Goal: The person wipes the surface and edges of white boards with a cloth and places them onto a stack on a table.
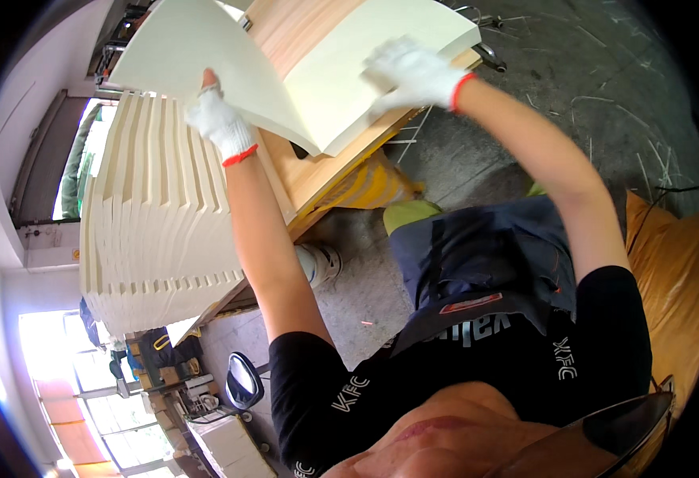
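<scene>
"How is the left hand gripping?"

"It is pinching the sheet by its edge, thumb lying on top."

"And the right hand?"

"It is spreading loosely over the slab; contact cannot be told."

"The sheet is slanting above the table, the slab is lying on it, and a stack is standing leftward."
</scene>
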`<state>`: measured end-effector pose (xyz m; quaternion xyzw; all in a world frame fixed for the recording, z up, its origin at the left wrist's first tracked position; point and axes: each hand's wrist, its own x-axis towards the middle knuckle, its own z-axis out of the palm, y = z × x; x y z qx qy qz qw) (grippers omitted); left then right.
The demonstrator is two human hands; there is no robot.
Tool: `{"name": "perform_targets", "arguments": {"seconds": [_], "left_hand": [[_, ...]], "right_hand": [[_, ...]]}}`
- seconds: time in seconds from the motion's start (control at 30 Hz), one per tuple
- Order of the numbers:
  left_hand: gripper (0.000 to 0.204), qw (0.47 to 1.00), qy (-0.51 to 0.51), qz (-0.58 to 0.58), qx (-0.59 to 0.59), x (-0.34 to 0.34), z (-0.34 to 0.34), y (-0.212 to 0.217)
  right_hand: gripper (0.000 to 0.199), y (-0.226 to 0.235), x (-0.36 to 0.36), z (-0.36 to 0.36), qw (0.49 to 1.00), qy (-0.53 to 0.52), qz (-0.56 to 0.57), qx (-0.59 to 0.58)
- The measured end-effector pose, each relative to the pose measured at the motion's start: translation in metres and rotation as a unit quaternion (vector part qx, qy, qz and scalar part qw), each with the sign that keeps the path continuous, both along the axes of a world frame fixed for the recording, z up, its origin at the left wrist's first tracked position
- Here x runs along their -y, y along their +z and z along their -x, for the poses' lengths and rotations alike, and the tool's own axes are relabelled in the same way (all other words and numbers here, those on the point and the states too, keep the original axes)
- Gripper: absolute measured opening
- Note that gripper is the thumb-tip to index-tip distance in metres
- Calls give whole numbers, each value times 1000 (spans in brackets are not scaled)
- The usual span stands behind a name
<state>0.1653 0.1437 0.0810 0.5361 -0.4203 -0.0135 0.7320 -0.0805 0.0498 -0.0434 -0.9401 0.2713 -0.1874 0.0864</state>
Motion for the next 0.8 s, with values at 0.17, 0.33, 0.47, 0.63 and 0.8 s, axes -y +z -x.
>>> {"name": "perform_targets", "arguments": {"seconds": [0.17, 0.33, 0.47, 0.63, 0.8], "left_hand": [[36, 995, -30, 63, -66, -18, -14, 4], [36, 996, -21, 54, -72, -23, -46, 8], [35, 997, 12, 28, -64, -27, -60, 22], [32, 992, -57, 102, -43, -38, -27, 42], [29, 965, -17, 233, -121, -18, 44, 42]], "right_hand": [[85, -17, -64, -100, 997, 71, -7, 5], [89, -34, -72, -122, 998, 49, 29, 21], [93, -30, -72, -124, 998, 60, 23, -8], [99, -4, -71, -113, 955, 99, -130, 248], [76, 23, -73, -120, 862, 113, 30, 493]]}}
